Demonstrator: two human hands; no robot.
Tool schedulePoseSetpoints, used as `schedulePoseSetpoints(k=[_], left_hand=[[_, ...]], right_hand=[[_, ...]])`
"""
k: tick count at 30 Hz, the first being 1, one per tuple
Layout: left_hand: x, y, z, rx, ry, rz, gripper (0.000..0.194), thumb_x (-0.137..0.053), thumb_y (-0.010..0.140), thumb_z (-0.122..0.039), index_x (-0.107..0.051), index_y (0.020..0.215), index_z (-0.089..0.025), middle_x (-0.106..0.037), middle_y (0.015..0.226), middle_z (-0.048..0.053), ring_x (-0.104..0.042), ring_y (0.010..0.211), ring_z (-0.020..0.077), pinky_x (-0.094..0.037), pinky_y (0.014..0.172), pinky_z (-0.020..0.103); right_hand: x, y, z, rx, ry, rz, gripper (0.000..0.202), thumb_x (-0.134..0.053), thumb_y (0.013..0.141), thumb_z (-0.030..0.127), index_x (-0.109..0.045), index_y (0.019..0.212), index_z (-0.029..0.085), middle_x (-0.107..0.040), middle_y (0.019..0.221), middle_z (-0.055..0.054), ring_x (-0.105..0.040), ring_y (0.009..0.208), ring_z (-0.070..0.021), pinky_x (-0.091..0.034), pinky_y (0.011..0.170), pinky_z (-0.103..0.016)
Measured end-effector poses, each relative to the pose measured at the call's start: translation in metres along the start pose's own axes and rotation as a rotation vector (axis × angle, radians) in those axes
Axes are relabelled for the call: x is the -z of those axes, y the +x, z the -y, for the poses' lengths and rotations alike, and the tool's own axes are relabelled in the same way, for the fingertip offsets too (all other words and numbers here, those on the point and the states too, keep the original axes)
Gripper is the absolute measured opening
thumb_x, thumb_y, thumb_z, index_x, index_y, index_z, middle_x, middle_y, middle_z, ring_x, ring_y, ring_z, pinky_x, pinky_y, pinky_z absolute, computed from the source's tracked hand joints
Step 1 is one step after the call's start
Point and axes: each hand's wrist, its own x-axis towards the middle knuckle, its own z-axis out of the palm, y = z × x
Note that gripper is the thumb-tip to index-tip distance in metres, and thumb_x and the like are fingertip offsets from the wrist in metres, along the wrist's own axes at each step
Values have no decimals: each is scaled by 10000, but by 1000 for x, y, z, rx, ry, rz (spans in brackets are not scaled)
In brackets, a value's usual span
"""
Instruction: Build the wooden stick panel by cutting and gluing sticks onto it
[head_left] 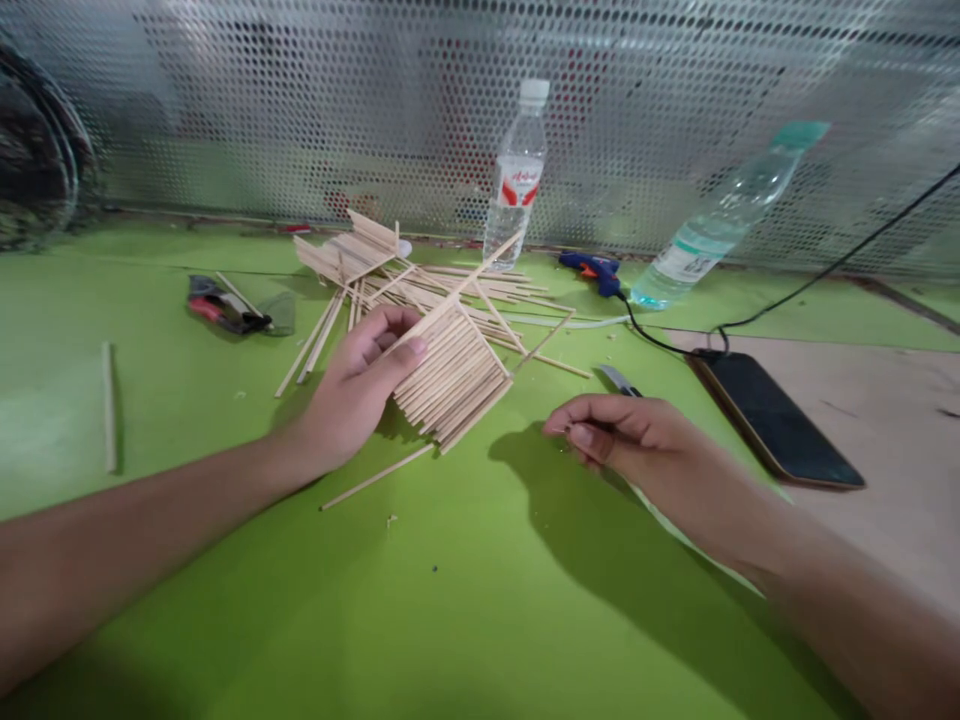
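Left hand (pixel 367 385), stick panel (pixel 454 370), capped bottles (pixel 517 180)

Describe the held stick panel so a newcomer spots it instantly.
On the green table, find the left hand. It grips the stick panel: thin wooden sticks packed side by side. Being held sets it apart from the stick assembly behind.

1. Left forearm (pixel 187 510), towards 8 o'clock: bare, smooth in outline, narrowing to a slim wrist
2. Left hand (pixel 358 388), towards 9 o'clock: bare, with a short, rounded thumbnail
3. Right forearm (pixel 832 575), towards 4 o'clock: bare, slightly blurred
4. Right hand (pixel 641 435), also towards 4 o'clock: bare, thumbnail short
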Motion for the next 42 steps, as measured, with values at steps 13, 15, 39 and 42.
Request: schedulePoseSetpoints(k=[13,15,39,42], left_hand=[[2,1,4,29,-20,-25,141,-729,893,-295,-714,1029,-260,-652,934,18,-628,816,149,-558,696,248],[3,1,5,31,-32,-32,150,-733,891,-297,-707,1034,-263,-656,934,15,-633,811,149,-561,689,249],[4,14,4,0,-365,-489,188,-639,847,-32,-637,957,-186,-706,817,-20,-670,633,96,-669,737,314],[5,14,7,-72,-354,-448,179,-682,852,-67,-634,979,-182,-702,846,-2,-696,696,112,-669,777,327]], right_hand=[[3,-5,5,-189,820,76,100,-795,852,267,-725,880,202,-565,865,-15,-492,682,-91,-435,572,-195],[1,-5,6,-189,846,90,76,-773,878,255,-723,883,198,-561,848,-10,-491,684,-86,-426,579,-187],[-2,-5,2,-230,832,-56,177,-903,774,324,-793,872,226,-662,741,18,-536,596,-43,-440,521,-126],[-1,-6,2,-212,870,-62,180,-889,792,342,-772,847,217,-635,727,22,-501,580,-41,-438,511,-116]])
